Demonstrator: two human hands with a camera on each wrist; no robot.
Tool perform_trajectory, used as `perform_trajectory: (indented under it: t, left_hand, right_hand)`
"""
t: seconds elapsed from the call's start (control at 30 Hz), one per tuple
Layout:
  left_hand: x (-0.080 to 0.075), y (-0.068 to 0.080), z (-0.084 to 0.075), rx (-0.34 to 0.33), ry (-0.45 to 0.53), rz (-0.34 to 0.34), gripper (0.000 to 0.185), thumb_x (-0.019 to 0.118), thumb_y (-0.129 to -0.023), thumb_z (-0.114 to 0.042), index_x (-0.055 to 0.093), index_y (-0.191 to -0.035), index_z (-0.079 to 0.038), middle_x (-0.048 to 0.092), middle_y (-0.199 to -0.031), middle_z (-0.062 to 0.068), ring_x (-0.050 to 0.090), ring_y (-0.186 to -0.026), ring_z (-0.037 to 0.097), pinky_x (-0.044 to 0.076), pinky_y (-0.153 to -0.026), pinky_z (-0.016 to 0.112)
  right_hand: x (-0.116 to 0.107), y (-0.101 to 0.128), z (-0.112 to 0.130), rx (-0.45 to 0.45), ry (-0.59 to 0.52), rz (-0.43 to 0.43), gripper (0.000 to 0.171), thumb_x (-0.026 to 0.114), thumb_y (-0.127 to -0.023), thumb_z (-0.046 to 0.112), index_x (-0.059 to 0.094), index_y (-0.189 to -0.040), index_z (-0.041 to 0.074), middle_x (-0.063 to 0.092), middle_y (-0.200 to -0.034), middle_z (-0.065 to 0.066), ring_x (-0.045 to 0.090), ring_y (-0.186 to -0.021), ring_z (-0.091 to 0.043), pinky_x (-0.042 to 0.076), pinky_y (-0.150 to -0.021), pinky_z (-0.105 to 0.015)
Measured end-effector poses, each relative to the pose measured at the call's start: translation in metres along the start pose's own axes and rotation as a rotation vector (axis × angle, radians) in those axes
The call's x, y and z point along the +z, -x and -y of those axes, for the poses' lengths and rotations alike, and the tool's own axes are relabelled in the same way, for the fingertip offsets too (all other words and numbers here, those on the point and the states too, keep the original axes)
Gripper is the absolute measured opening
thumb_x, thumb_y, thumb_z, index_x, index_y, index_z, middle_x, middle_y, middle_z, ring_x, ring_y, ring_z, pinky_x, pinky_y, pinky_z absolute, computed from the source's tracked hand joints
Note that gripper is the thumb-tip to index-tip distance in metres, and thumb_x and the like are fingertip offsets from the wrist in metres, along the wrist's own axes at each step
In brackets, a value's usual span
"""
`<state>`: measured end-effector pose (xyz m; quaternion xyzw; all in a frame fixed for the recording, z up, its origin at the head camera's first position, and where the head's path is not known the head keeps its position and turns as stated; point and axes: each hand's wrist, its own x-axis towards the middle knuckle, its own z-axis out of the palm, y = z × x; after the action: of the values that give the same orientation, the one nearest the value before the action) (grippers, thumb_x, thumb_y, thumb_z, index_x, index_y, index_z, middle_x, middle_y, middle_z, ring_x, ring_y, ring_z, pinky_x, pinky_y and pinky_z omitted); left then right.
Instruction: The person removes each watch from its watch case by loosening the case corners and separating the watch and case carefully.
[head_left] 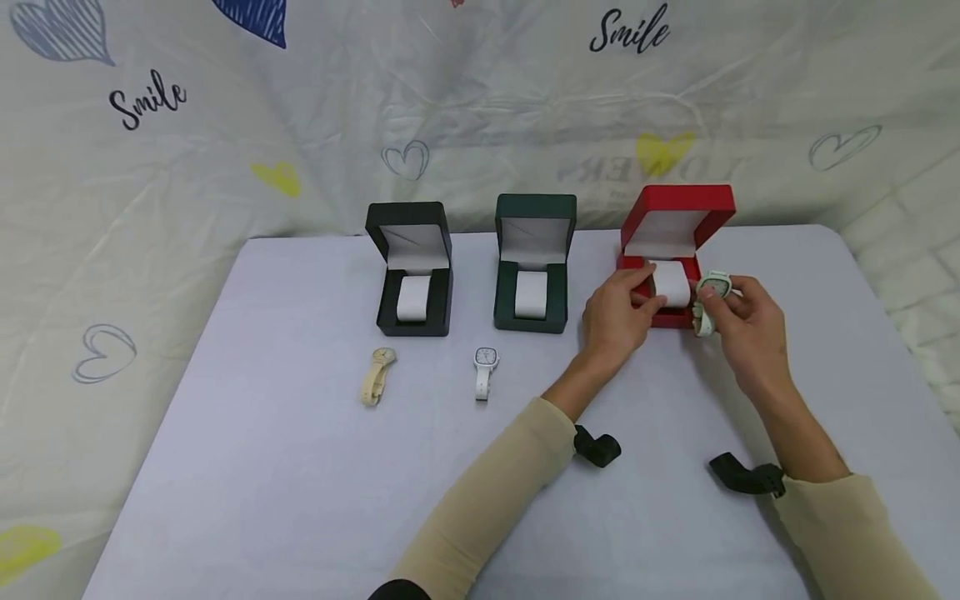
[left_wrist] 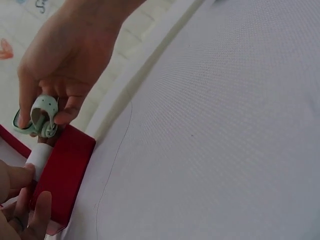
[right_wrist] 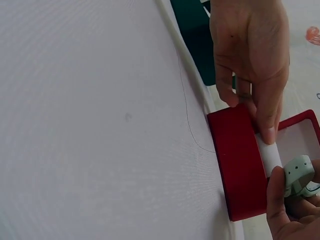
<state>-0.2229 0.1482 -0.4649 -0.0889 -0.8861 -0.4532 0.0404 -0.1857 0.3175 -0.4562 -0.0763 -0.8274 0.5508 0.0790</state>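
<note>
At red box, left fingers pinching white cushion, right fingers gripping mint watch.

Both grips curled, forearms extended

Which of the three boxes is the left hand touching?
The red box, rightmost in the row; the left hand grips its white cushion. The black and green boxes stand untouched.

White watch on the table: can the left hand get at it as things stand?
Probably yes. The white watch lies in the open with bare table around it, but the left hand is busy holding the pillow in the red box.
</note>
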Motion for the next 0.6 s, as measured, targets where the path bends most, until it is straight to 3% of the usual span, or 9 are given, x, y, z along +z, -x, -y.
perform_trajectory:
  t: [0.23, 0.37, 0.6]
  left_hand:
    - [0.0003, 0.0005, 0.0008, -0.024, 0.022, -0.010, 0.047, 0.078, -0.095, -0.029, 0.066, -0.141, -0.031, 0.072, -0.124, -0.011, 0.067, -0.084, -0.007, 0.041, -0.062, 0.007]
    - [0.0000, 0.0009, 0.0004, -0.041, 0.043, -0.017, 0.045, 0.079, -0.094, -0.028, 0.069, -0.138, -0.032, 0.073, -0.116, -0.010, 0.065, -0.079, -0.009, 0.041, -0.060, 0.009]
    - [-0.0011, -0.0010, 0.0015, -0.040, 0.049, -0.038, 0.042, 0.081, -0.092, -0.027, 0.072, -0.133, -0.033, 0.073, -0.119, -0.012, 0.066, -0.077, -0.011, 0.041, -0.060, 0.009]
  right_hand:
    - [0.0023, 0.0017, -0.0029, 0.017, -0.006, -0.034, 0.017, 0.062, -0.105, 0.030, 0.058, -0.122, 0.028, 0.068, -0.097, 0.030, 0.058, -0.083, 0.003, 0.049, -0.067, -0.007]
    - [0.0047, 0.0013, -0.0047, 0.028, -0.088, -0.048, 0.017, 0.064, -0.104, 0.028, 0.060, -0.120, 0.027, 0.070, -0.102, 0.029, 0.059, -0.088, 0.003, 0.049, -0.068, -0.006]
    - [0.0073, -0.0006, -0.0054, 0.005, -0.271, -0.031, 0.018, 0.068, -0.102, 0.021, 0.062, -0.118, 0.021, 0.076, -0.107, 0.024, 0.062, -0.091, 0.001, 0.052, -0.070, -0.006]
